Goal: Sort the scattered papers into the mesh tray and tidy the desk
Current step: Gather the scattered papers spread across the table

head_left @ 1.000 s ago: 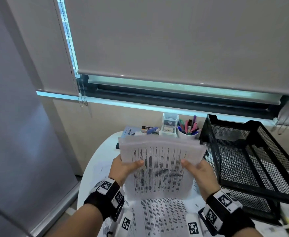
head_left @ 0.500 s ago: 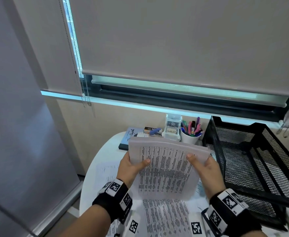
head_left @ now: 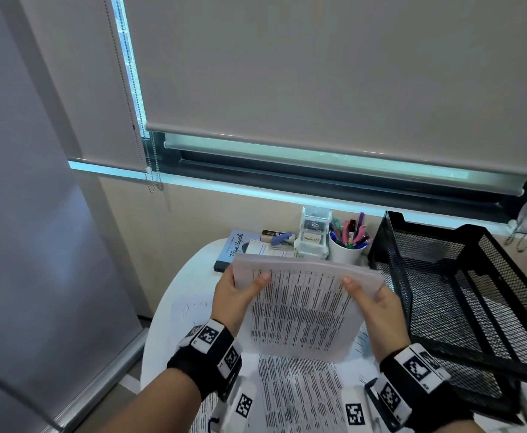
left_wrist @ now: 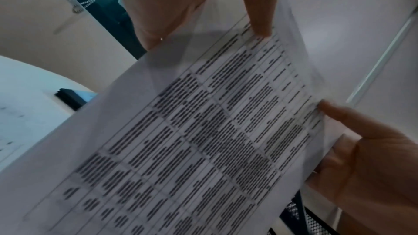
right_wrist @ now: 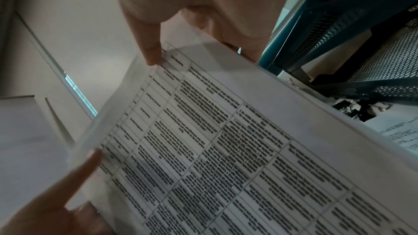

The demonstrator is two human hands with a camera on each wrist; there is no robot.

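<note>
A stack of printed papers (head_left: 302,310) (left_wrist: 199,131) (right_wrist: 226,140) with table text stands tilted above the white desk (head_left: 190,276). My left hand (head_left: 234,295) grips its left edge, thumb on the front. My right hand (head_left: 374,304) grips the right edge the same way. The black mesh tray (head_left: 462,295) (right_wrist: 353,45) stands just right of the stack. More printed sheets (head_left: 299,392) lie flat on the desk below the held stack.
At the back of the desk are a blue book (head_left: 235,250), a stapler (head_left: 282,238), a clear small box (head_left: 313,234) and a white cup of pens (head_left: 348,245). A faint sheet (head_left: 190,310) lies at the left. Binder clips (right_wrist: 353,110) lie beside the tray.
The stack and both hands have shifted a little to the right, toward the mesh tray, and the stack's top edge leans further right. Both grips are unchanged.
</note>
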